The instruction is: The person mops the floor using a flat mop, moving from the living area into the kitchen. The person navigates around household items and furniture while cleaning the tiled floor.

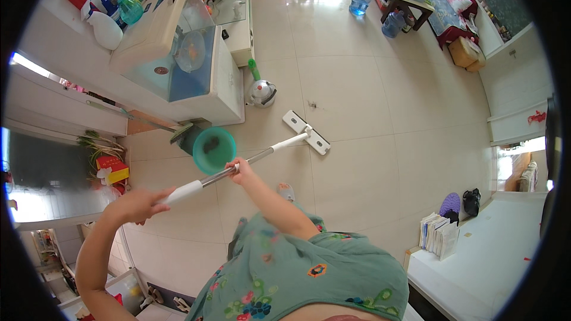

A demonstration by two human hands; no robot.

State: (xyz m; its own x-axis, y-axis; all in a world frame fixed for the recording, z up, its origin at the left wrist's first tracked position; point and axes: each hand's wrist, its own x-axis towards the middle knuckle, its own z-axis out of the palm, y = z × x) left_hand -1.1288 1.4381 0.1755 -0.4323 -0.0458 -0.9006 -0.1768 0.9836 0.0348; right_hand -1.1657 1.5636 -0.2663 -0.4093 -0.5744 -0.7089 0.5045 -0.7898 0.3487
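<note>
I hold a flat mop [182, 191] slantwise across my front. My left hand [136, 205] is wrapped about the white grip at the top of its pole. Farther down, my right hand [239, 170] closes round the metal section. The white mop head [307, 132] rests on the tiled floor, ahead and to the right. Just beyond it lies a small dark clump of debris [313, 105]. Beside my right hand stands a teal bucket [215, 135] with something dark inside. A dustpan [188, 141] and a broom [180, 133] are against the bucket's left side.
A kettle [262, 93] stands by the fish tank cabinet [227, 93]. Spray bottles [130, 10] are grouped at upper left. Water jugs [359, 2] sit near a low table [412, 1]. Papers or books [439, 235] stand on the white surface [482, 249] at right.
</note>
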